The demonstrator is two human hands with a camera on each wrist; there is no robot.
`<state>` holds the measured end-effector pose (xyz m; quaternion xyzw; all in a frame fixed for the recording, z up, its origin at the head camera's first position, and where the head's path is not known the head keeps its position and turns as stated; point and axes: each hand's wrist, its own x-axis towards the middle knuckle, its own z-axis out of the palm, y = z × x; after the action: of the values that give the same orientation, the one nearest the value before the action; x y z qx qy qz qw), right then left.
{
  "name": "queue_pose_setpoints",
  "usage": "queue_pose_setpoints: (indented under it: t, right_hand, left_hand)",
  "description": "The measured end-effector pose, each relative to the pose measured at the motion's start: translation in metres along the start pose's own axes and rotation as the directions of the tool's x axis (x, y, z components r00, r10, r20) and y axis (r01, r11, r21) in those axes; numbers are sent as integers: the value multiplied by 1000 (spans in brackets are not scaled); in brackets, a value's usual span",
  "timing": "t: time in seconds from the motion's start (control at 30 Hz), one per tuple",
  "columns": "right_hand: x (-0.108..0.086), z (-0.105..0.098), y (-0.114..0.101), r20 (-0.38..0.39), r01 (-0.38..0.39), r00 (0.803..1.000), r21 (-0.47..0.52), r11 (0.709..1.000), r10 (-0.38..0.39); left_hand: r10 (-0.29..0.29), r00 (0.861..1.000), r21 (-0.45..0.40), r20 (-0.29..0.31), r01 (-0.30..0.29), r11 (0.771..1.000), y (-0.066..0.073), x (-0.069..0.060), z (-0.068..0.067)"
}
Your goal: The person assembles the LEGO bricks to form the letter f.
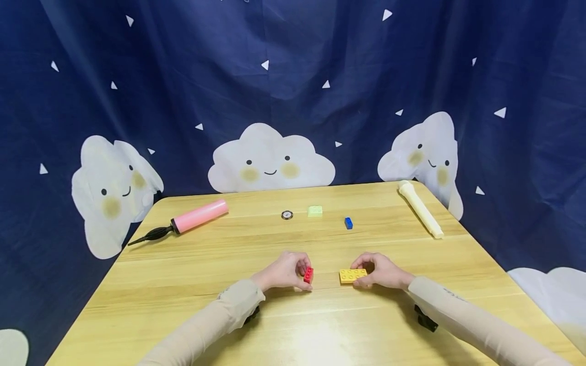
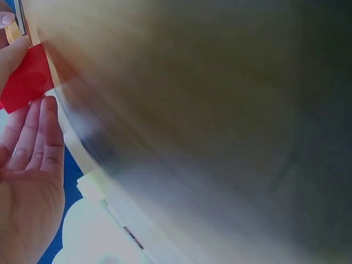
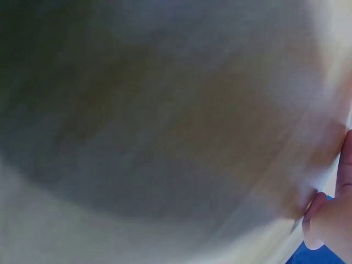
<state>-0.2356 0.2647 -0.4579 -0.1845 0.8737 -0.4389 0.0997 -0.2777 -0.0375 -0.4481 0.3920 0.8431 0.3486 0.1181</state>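
Observation:
In the head view a small red brick [image 1: 309, 275] is pinched between the thumb and fingers of my left hand [image 1: 286, 272]. The left wrist view shows that red brick [image 2: 30, 80] between the thumb and fingertips of my left hand [image 2: 33, 148]. To the right, a yellow brick with several studs [image 1: 351, 275] lies flat, its right end gripped by the thumb and fingers of my right hand [image 1: 382, 272]. A gap separates the two bricks. In the right wrist view only part of my right hand [image 3: 333, 214] appears, at the edge; the yellow brick cannot be made out there.
Behind the hands on the wooden table [image 1: 183, 269] lie a round disc [image 1: 287, 215], a pale green brick [image 1: 315, 211] and a blue brick [image 1: 349, 223]. A pink pump [image 1: 200, 216] is at the left, a cream-coloured stick [image 1: 420, 209] at the right. A dark curtain [image 1: 293, 91] hangs behind.

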Motion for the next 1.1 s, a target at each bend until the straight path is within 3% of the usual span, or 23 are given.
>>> queue_pose_setpoints:
  t: [0.43, 0.63, 0.9, 1.1]
  right_hand:
    - [0, 2, -14, 25, 20, 999, 62, 998, -22]
    - [4, 8, -25, 18, 63, 998, 42, 997, -64]
    - [6, 13, -31, 8, 66, 998, 131, 989, -68]
    - [6, 17, -35, -1, 69, 997, 238, 969, -71]
  left_hand:
    - [9, 999, -27, 52, -8, 1000, 0, -1, -6]
    - [14, 999, -8, 33, -14, 1000, 2, 3, -2]
    - [38, 999, -50, 29, -36, 998, -3, 4, -3]
    - [23, 1000, -60, 17, -22, 998, -2, 2, -5]
